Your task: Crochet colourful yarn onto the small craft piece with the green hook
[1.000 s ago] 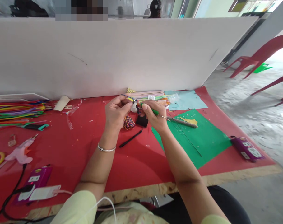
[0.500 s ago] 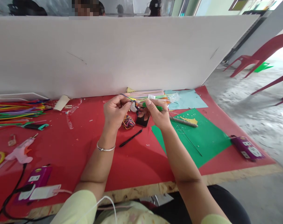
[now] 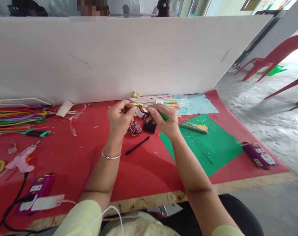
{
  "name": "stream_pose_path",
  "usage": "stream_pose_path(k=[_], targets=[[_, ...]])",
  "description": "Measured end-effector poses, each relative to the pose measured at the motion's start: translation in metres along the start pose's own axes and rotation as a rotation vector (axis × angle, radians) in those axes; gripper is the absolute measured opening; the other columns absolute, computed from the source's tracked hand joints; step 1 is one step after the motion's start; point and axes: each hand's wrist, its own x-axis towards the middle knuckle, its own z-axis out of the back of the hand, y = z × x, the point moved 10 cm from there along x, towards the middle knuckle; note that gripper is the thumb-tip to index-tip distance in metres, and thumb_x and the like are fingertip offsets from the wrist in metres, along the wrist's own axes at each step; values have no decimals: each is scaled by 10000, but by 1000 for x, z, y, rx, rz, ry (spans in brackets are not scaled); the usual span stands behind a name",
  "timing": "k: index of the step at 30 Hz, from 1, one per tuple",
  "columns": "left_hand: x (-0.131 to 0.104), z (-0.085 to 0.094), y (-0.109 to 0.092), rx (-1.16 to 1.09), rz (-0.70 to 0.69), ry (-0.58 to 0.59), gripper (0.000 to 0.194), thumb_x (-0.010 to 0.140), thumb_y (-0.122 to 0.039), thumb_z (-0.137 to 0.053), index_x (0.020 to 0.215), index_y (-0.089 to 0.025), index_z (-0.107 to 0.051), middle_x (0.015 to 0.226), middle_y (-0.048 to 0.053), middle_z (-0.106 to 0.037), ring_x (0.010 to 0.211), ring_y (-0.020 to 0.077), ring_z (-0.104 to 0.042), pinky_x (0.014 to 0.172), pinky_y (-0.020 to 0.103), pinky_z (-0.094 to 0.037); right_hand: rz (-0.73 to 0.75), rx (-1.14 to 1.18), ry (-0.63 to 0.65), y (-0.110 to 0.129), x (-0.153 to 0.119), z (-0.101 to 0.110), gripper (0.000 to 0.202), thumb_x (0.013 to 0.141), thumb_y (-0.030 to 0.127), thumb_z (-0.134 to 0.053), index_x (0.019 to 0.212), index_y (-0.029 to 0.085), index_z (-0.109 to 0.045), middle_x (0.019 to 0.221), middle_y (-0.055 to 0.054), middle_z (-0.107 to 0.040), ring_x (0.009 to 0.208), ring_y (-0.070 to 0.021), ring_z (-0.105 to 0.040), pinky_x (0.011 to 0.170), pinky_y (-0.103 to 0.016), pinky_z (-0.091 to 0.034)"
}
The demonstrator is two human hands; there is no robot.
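My left hand [image 3: 119, 118] pinches a small crocheted strip of multicoloured yarn [image 3: 142, 108], with a dark strand running over the fingers. In my right hand [image 3: 167, 123] is a crochet hook with a green handle [image 3: 164, 116], its tip end at the strip and its metal shaft slanting out past the palm. Both hands are raised close together over the table. Below them lie a ball of multicoloured yarn [image 3: 134, 128] and a black rectangular object [image 3: 149, 127], partly covered by the fingers. Nearer me rests a black pen [image 3: 137, 145].
A green sheet [image 3: 200, 154] with a grey stick [image 3: 196, 128] lies right, a purple pouch-like object [image 3: 260, 156] beyond it. Coloured pipe cleaners [image 3: 18, 116], a pink glue gun [image 3: 22, 159] and cables occupy the left. A white board [image 3: 129, 59] stands behind the red table [image 3: 149, 177].
My right hand has turned the hook and closed further round it, so less green handle shows. The strip has shifted slightly between the hands; my left hand has moved slightly left.
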Motion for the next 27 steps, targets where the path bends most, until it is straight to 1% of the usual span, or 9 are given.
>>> stream_pose_path(k=[2,4,9,14,16,22,24,25,27], targets=[[0,0,-2,10,-6,3,192,803,-191,-838,989,-211,-878,750,-10,-721,602,88,-567,553,217,-446,-28,20,-4,0,0,2,397,1006,581,-725,957,206,-846,871,-86,-825,785,-182,-784,571,-256,-598],[0,-3,-1,-11,23,19,218,784,-191,-849,999,-211,-879,742,-12,-716,587,85,-560,537,220,-436,-80,77,-8,-4,0,1,428,988,614,-735,950,202,-842,789,-60,-801,684,-154,-748,520,-239,-566],[-2,-16,8,-265,201,80,298,682,-194,-891,979,-202,-870,709,-10,-720,532,80,-535,464,217,-388,-216,228,-37,-18,-2,-5,515,934,706,-746,906,199,-826,648,-10,-754,489,-109,-641,438,-226,-510],[-7,-31,12,-423,378,204,429,614,-159,-916,1033,-223,-855,912,34,-813,582,78,-568,443,204,-360,-242,279,-42,-27,-2,-8,505,953,709,-720,845,224,-806,646,5,-729,465,-92,-574,419,-230,-444],[-8,-32,14,-447,410,207,450,597,-164,-943,1033,-228,-851,868,20,-799,564,71,-543,433,199,-333,-263,287,-43,-30,-3,-9,518,945,731,-715,837,231,-800,647,9,-704,494,-95,-576,414,-230,-402],[-8,-33,21,-438,392,186,461,578,-211,-1026,1008,-215,-859,622,-56,-624,487,48,-444,426,196,-274,-391,440,-74,-36,-7,-18,560,836,803,-778,911,249,-800,733,10,-662,542,-84,-525,423,-220,-332],[-8,-33,22,-420,366,168,503,558,-252,-1055,1021,-213,-862,579,-80,-575,456,35,-399,419,198,-254,-408,505,-83,-35,-7,-21,548,843,791,-780,935,251,-805,757,9,-665,534,-73,-514,411,-210,-296],[-7,-32,21,-407,344,147,524,547,-273,-1066,1026,-213,-862,572,-87,-569,449,33,-397,420,198,-269,-410,519,-80,-33,-7,-22,543,865,786,-762,952,252,-808,785,3,-681,530,-67,-513,405,-206,-279],[-6,-27,18,-363,272,86,530,545,-297,-1073,1024,-215,-860,596,-83,-607,467,41,-457,447,197,-355,-420,514,-73,-31,-7,-25,561,914,795,-696,1004,255,-816,877,-16,-731,517,-54,-515,388,-207,-264]])
